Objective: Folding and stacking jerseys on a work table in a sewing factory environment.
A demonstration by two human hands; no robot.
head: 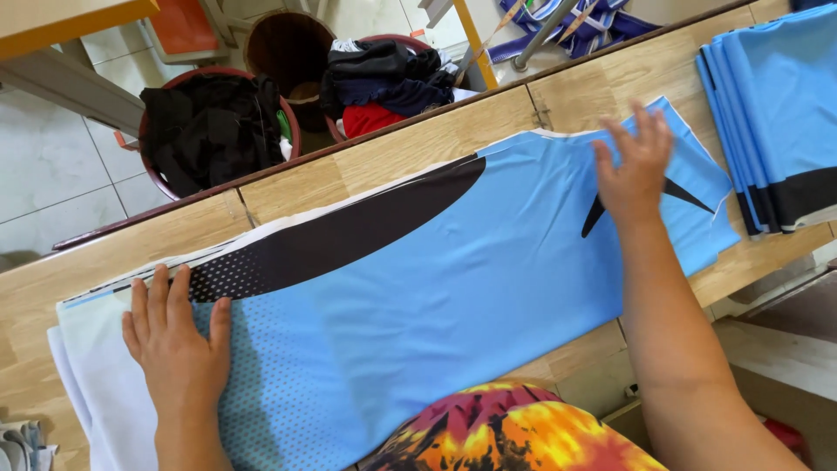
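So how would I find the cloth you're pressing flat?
Start at the long wooden table. The cloth lies spread across its middle, under the left hand and right hand. Unlike the folded blue pile beside it, it lies open, showing a big black curved shape.

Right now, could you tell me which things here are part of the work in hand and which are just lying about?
In hand:
left hand
right hand
light blue fabric panel
wooden table

Lying about:
stack of blue panels
baskets of dark scraps
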